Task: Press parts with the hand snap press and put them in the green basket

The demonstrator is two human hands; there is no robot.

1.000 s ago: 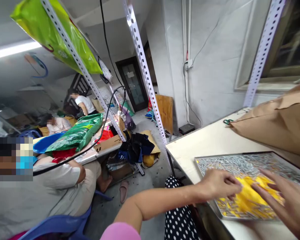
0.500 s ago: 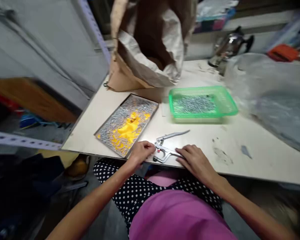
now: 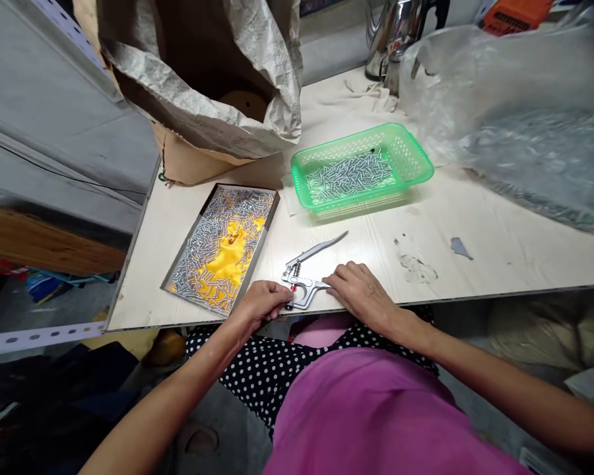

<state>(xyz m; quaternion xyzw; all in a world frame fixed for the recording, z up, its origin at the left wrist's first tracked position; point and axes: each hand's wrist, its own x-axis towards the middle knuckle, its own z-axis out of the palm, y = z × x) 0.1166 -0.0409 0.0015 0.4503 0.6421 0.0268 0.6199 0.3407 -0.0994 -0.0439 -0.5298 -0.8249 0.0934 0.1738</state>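
Metal hand pliers (image 3: 307,280) with a spring and a red part lie near the table's front edge, their two handles spread apart. My right hand (image 3: 359,293) is closed round the end of the lower handle. At the jaw end, my left hand (image 3: 264,303) pinches with thumb and fingertips; whatever it holds is too small to make out. Left of the pliers, a shallow tray (image 3: 222,251) holds many small metal pieces over a yellow surface. Behind them, a green plastic basket (image 3: 361,204) has more small metal pieces inside.
A large paper sack (image 3: 193,155) stands open at the back left. A clear plastic bag (image 3: 525,132) with contents bulges over the right side. A shiny metal kettle (image 3: 393,33) and an orange item (image 3: 517,14) are at the back.
The camera view has shifted, so the table's things appear further left. My left hand has come close against the jaw end of the pliers; my right hand keeps its grip on the handle.
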